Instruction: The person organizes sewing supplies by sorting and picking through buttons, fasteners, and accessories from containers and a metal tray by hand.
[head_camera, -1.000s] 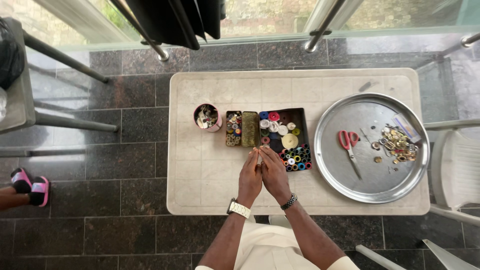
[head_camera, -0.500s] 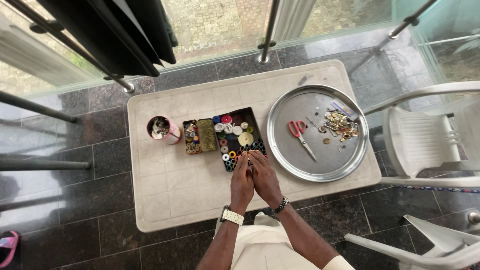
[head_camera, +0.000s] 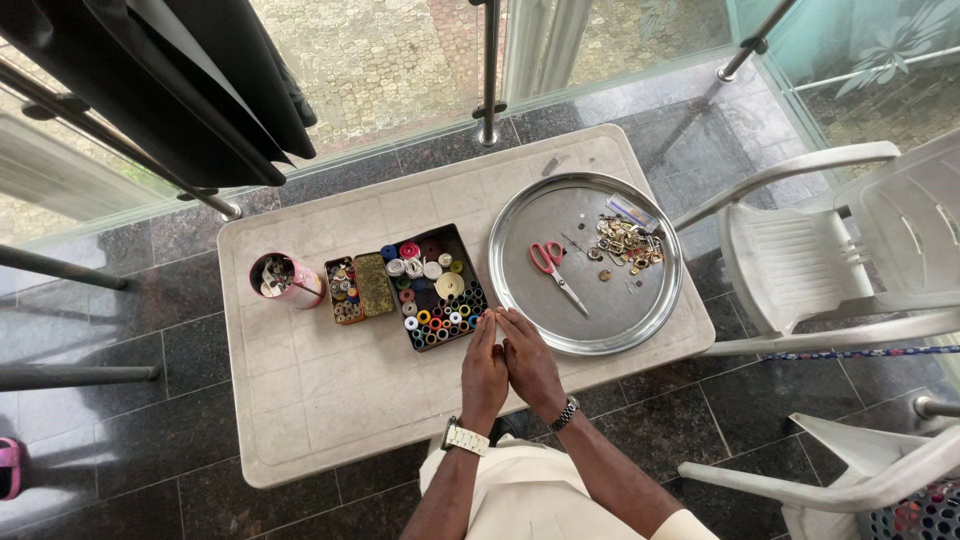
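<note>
**Hands pressed together at the near edge of the table**

Both hands sit lower and further right in view than a second ago, as the head camera has swung; against the table (head_camera: 330, 400) itself they have hardly shifted. Left hand (head_camera: 484, 372) and right hand (head_camera: 531, 362) lie flat, palm against palm, fingers straight, gripping nothing. Their fingertips point at the near right corner of the black tray of thread spools (head_camera: 432, 286), almost touching it. Left of that tray stands a small tin of spools (head_camera: 358, 289), then a pink cup (head_camera: 284, 279) towards the left edge. At the right end lies a round metal tray (head_camera: 640, 320) carrying red-handled scissors (head_camera: 553, 267) and a heap of small brass fittings (head_camera: 625, 241).

By my reading this is a pause ahead of any handling: nothing is picked up. Any next move needs the palms parted first, the spool tray being closest.
</note>
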